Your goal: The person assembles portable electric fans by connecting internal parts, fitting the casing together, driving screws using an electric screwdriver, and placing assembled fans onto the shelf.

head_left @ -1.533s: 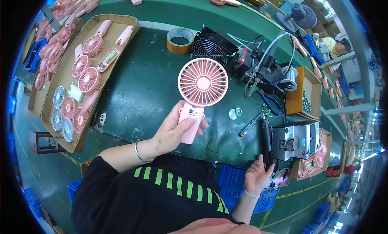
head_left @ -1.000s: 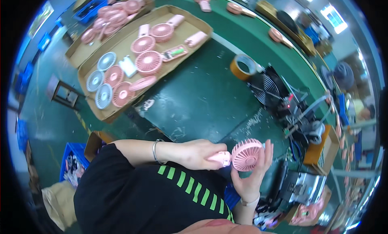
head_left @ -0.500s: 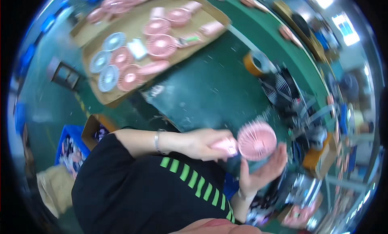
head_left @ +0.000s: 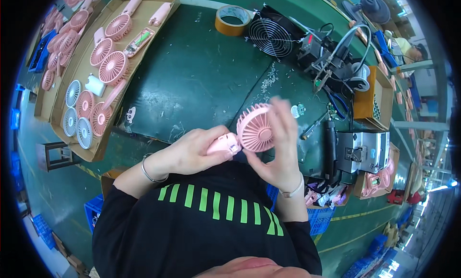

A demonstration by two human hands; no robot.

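Observation:
A pink handheld fan [head_left: 257,134] is in front of my body, its round slatted head on the right and its handle on the left. My left hand [head_left: 194,151] is wrapped round the pink handle. My right hand [head_left: 283,155] is at the right side of the fan head, thumb below it and fingers stretched up over its right rim. Those fingers are smeared by motion; whether they press on the rim is unclear. A green work table [head_left: 192,71] lies beneath.
A cardboard tray [head_left: 62,117] with pink and white fan parts is at the left. At the back are a tape roll [head_left: 224,27] and a black cooling fan [head_left: 270,36]. Pliers [head_left: 340,107], a screwdriver [head_left: 314,127], a small parts box [head_left: 367,93] and a silver case [head_left: 362,152] stand right.
The view has turned, so the tray now appears further left. My right hand, earlier beside the fan head with spread fingers, now overlaps its right rim. My left hand still holds the handle.

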